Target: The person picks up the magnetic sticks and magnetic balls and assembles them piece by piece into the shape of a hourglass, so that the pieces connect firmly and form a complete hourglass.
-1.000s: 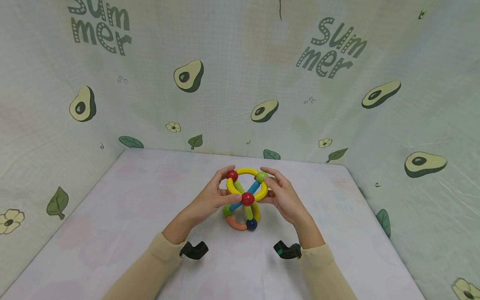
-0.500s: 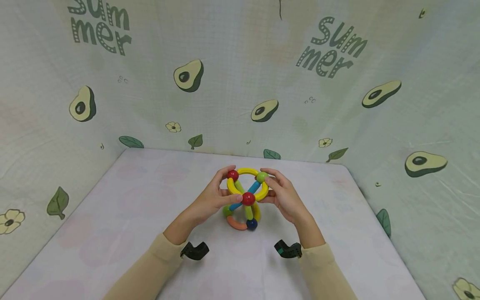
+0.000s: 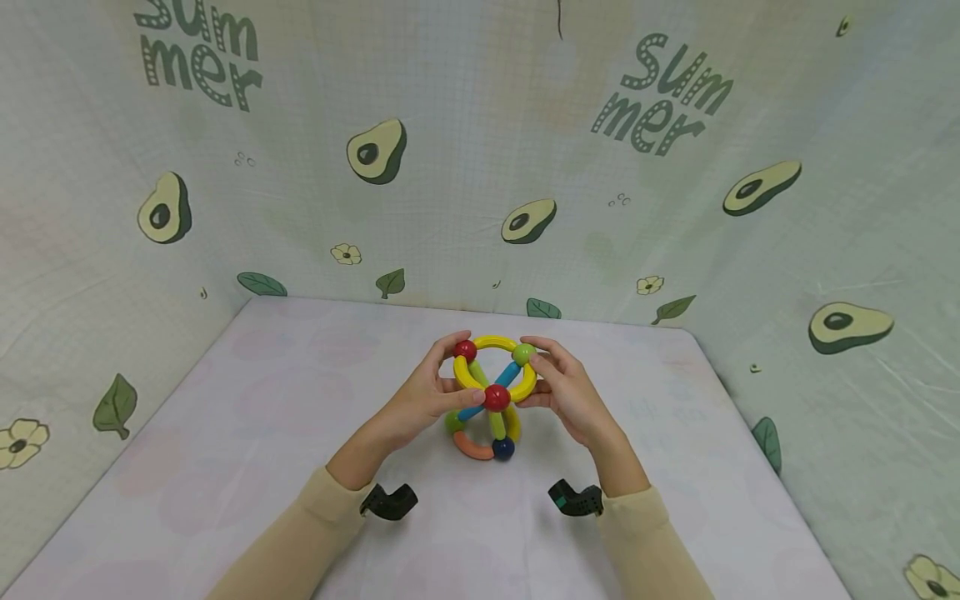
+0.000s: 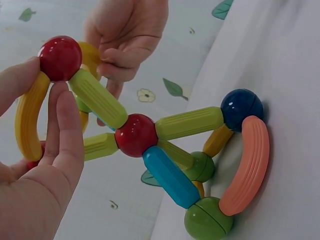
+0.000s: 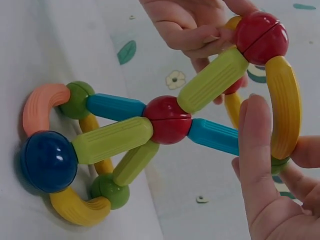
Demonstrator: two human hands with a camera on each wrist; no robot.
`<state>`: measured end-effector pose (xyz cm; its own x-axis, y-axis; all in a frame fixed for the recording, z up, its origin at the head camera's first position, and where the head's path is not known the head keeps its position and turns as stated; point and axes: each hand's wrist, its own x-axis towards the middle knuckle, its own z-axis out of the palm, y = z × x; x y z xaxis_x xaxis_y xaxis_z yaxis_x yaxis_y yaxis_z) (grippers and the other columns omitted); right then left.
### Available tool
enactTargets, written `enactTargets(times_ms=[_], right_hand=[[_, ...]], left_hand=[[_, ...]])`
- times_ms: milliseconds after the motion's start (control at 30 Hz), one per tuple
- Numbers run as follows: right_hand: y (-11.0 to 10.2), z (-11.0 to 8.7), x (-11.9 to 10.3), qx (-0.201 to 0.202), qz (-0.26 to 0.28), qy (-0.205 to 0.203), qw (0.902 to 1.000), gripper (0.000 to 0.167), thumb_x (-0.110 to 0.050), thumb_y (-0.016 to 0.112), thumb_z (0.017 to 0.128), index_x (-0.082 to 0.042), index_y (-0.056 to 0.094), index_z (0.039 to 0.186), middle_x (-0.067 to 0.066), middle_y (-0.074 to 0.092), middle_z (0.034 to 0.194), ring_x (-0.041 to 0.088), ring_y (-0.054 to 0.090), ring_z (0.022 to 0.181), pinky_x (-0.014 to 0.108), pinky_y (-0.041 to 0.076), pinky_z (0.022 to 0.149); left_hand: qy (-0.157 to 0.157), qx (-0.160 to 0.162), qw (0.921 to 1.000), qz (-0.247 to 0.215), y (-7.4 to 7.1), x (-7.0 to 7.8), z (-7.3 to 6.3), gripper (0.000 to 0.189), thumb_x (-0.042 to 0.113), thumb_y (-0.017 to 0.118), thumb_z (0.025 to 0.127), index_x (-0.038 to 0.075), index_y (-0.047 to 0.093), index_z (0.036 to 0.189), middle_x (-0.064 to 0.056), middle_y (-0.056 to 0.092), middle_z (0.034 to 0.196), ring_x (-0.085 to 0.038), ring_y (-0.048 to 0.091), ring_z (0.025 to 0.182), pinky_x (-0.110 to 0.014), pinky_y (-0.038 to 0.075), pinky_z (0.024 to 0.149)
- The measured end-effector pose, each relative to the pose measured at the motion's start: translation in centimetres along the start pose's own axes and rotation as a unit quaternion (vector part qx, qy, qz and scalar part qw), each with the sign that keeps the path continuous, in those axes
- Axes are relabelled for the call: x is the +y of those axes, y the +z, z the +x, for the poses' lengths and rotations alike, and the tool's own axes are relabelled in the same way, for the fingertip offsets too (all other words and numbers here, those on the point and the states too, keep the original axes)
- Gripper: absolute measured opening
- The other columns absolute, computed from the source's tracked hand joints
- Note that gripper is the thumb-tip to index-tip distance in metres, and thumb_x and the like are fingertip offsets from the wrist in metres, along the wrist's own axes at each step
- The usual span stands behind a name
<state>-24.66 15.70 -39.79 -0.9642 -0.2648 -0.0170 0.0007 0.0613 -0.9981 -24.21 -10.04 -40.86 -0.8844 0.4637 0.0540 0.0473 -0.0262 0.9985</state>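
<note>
A toy built of colored balls and magnetic-looking rods stands on the table between both hands. Its upper ring has curved yellow rods, a front red ball, a rear red ball and a green ball. Straight green and blue rods meet at a middle red ball; below lie a blue ball, green balls and a curved orange rod. My left hand grips the ring's left side, thumb at the front red ball. My right hand pinches the ring's right side near the green ball.
The toy stands on a pale table. Behind and beside it hangs cloth printed with avocados, leaves and lettering. A black wrist device sits at the left cuff, another black device at the right.
</note>
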Motion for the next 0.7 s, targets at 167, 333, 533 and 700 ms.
enactTargets(times_ms=[167, 333, 533, 700], right_hand=[[-0.06, 0.05, 0.15, 0.013, -0.031, -0.008, 0.9994, 0.043, -0.031, 0.049, 0.114, -0.018, 0.049, 0.155, 0.021, 0.055, 0.138, 0.028, 0.071, 0.095, 0.034, 0.063, 0.085], [-0.10, 0.11, 0.13, 0.017, -0.042, -0.013, 0.9989, 0.042, -0.031, 0.050, 0.114, -0.018, 0.051, 0.155, 0.021, 0.056, 0.137, 0.029, 0.071, 0.103, 0.033, 0.063, 0.088], [-0.14, -0.01, 0.01, 0.024, -0.060, -0.016, 0.9977, 0.043, -0.032, 0.051, 0.114, -0.018, 0.052, 0.154, 0.019, 0.058, 0.136, 0.029, 0.070, 0.105, 0.033, 0.062, 0.090], [-0.21, -0.09, -0.08, 0.031, -0.073, -0.015, 0.9968, 0.045, -0.034, 0.053, 0.113, -0.017, 0.051, 0.155, 0.018, 0.059, 0.135, 0.029, 0.069, 0.104, 0.033, 0.062, 0.090]], left_hand=[[0.001, -0.003, 1.0000, 0.007, -0.05, -0.01, 0.01, 0.093, 0.020, 0.083, 0.095, 0.030, 0.024, 0.166, -0.006, 0.022, 0.169, -0.029, 0.071, 0.103, -0.032, 0.059, 0.095], [0.002, 0.000, 0.9998, 0.018, -0.09, -0.02, 0.00, 0.094, 0.019, 0.083, 0.095, 0.030, 0.024, 0.166, -0.006, 0.022, 0.169, -0.029, 0.072, 0.101, -0.032, 0.059, 0.096], [0.003, 0.004, 0.9998, 0.022, -0.09, -0.02, 0.00, 0.095, 0.017, 0.084, 0.094, 0.030, 0.024, 0.166, -0.006, 0.023, 0.169, -0.029, 0.072, 0.106, -0.034, 0.058, 0.099], [0.004, 0.007, 0.9995, 0.030, -0.13, 0.04, -0.01, 0.094, 0.018, 0.084, 0.094, 0.031, 0.025, 0.166, -0.006, 0.023, 0.169, -0.030, 0.070, 0.111, -0.036, 0.058, 0.100]])
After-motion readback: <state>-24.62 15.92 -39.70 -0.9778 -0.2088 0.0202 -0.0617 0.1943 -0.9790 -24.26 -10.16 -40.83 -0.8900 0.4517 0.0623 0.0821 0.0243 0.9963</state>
